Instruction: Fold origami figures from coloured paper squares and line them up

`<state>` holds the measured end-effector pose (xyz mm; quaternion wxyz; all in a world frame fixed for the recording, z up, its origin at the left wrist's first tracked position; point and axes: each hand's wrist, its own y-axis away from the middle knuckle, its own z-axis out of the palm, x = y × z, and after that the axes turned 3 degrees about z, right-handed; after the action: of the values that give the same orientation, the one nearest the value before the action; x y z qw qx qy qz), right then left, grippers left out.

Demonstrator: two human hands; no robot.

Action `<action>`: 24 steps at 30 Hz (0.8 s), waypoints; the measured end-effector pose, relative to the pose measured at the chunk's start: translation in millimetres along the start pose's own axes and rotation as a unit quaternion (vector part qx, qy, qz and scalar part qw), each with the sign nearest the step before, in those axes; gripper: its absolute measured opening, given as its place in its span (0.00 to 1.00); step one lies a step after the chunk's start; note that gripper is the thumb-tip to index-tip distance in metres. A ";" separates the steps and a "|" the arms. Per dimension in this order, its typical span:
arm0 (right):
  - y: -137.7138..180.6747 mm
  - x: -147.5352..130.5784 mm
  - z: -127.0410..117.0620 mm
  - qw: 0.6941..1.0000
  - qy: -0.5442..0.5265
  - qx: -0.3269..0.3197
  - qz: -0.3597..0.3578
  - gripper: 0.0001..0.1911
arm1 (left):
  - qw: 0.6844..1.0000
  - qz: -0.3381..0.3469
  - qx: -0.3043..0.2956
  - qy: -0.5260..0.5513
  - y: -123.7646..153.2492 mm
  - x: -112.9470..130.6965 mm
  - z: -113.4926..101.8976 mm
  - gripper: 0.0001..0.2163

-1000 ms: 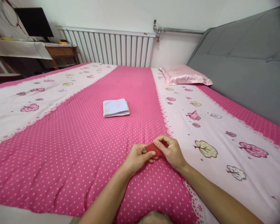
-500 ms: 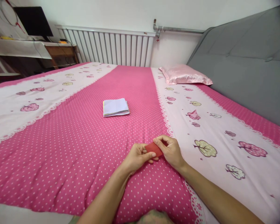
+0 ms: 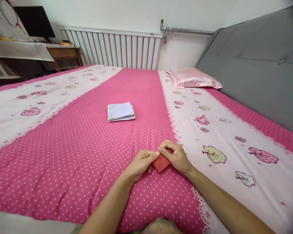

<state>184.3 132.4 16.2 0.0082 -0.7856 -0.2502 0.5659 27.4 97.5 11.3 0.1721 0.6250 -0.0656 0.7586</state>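
Hands (image 3: 141,165) and forearms (image 3: 109,203) are bare, clothing (image 3: 162,227) mottled green.

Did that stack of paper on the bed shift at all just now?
No: the stack of paper lies in the same spot on the dotted pink bedspread, judged against its lace trim.

Pillow (image 3: 194,78): pink, near the bed's (image 3: 139,84) far right corner
Headboard (image 3: 254,65): grey, along the right edge
Radiator (image 3: 124,48): white, beyond the far edge

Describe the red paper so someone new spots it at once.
Find the bed's pink dotted stripe. Over its near part, the left hand and right hand pinch the folded red paper, one corner pointing down the picture. Its red colour sets it apart from the white-topped paper stack farther off.
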 end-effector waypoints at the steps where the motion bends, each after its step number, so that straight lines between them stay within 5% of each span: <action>1: 0.1 0.1 0.2 1.000 -0.008 -0.004 0.001 0.10 | 1.000 -0.001 -0.003 0.002 -0.2 -0.1 0.1 0.18; 6: 0.2 -3.8 -5.2 0.999 -0.048 0.000 -0.026 0.11 | 0.995 0.010 0.056 0.078 -5.1 -1.5 -1.1 0.15; 10: 1.1 -9.7 -12.1 0.994 -0.009 -0.065 -0.086 0.15 | 0.980 0.010 0.132 0.146 -7.8 -1.5 -2.6 0.12; 24: 1.1 -5.7 -4.2 0.989 0.089 -0.039 -0.112 0.17 | 0.981 0.019 0.118 0.153 -7.2 -0.9 -0.7 0.13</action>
<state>187.2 130.3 22.5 0.0633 -0.7992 -0.3571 0.4793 29.3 104.3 9.5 0.0901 0.5163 0.0396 0.8508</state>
